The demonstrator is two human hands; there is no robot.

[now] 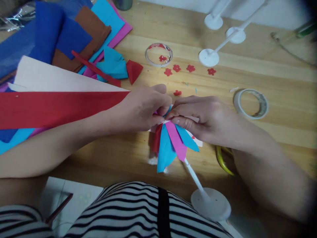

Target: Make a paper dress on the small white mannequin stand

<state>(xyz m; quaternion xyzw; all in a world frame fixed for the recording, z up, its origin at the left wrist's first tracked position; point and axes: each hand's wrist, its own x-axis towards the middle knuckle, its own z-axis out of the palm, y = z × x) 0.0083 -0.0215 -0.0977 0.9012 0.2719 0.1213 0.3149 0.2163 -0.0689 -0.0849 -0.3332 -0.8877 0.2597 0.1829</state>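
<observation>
Both hands meet at the gathered top of a bundle of coloured paper strips [176, 138], blue, magenta and red, fanning downward. My left hand [151, 107] is closed with its fingertips pinching the pale band at the top. My right hand [198, 114] presses thumb and fingers on the same gathered spot from the other side. Below the strips a white stand [211, 203] lies tilted toward my body, its rod running up behind the paper. A white piece of paper partly shows behind the right fingers. What lies exactly between the fingertips is hidden.
Folded blue, brown, magenta and red paper sheets [71, 39] pile at the left. Small red paper flowers [190, 68] and a tape roll [158, 54] lie ahead. Another tape roll [251, 104] and yellow-handled scissors [223, 162] are at the right. White stands [208, 58] stand at the back.
</observation>
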